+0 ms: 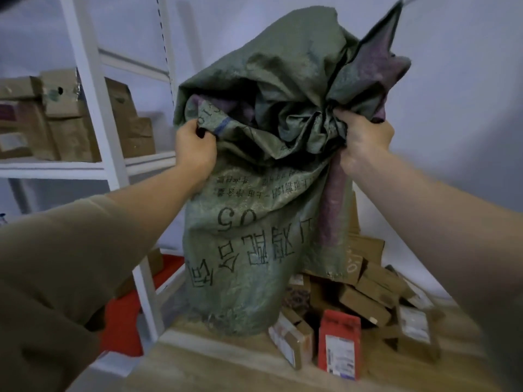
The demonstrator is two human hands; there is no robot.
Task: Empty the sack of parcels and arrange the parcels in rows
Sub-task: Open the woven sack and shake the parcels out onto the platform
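Note:
A big green woven sack (pixel 254 227) with black printed characters hangs upside down in the middle of the view, its open mouth near the floor. My left hand (pixel 195 151) grips a fold of the sack on its left side. My right hand (pixel 363 145) grips a bunched twist of fabric on the right. Below the sack's mouth, several brown cardboard parcels (pixel 365 304) lie in a loose heap on the floor. A red parcel (pixel 339 343) with a white label stands at the front of the heap.
A white metal shelf rack (pixel 93 108) stands at the left, with brown boxes (pixel 68 120) on its upper shelf and a red item (pixel 124 323) low down. A pale wall runs behind. The wooden floor (pixel 215 363) lies in front of the heap.

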